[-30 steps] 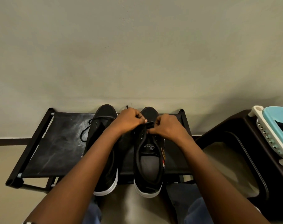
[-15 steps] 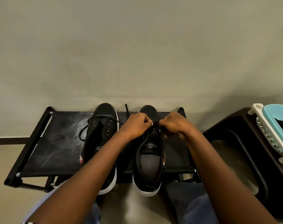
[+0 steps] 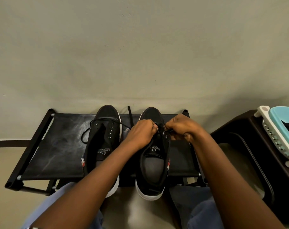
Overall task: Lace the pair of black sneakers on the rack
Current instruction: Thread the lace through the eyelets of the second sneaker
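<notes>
Open fabric on the rack [image 3: 58, 146] left of the left sneaker [image 3: 104, 139], crossed only by a loose lace loop [image 3: 86, 136]. Narrow gap between the left sneaker and the right sneaker [image 3: 154, 162], taken up by the left forearm and, at the back, an upright lace end [image 3: 129, 113]. Over the right sneaker's eyelets, blocked by the left hand [image 3: 141, 133] and right hand [image 3: 183, 128] close together. Short strip of fabric right of that sneaker. Hemmed on the right by a dark brown stool [image 3: 239, 138] carrying a teal-and-white plastic item [image 3: 279, 129]. Bare wall [image 3: 140, 55] close behind the toes.
</notes>
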